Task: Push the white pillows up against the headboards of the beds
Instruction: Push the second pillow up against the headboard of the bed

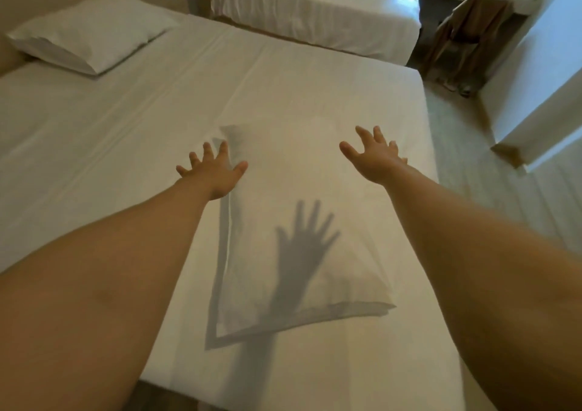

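Observation:
A white pillow (283, 190) lies near the foot end of the large white bed (157, 120), far from the headboard side at the left wall. My left hand (214, 171) hovers with fingers spread at the pillow's left edge. My right hand (374, 155) is spread open above the pillow's far right corner. Whether either hand touches the pillow is unclear. A shadow of a hand falls across the pillow. A second white pillow (91, 32) rests at the top left of the bed, close to the wall.
A second white bed (315, 16) stands beyond, across a narrow gap. A chair draped with brown cloth (466, 32) stands at a desk at the upper right. A white wall corner (535, 101) juts out at the right, with tiled floor (466, 164) beside the bed.

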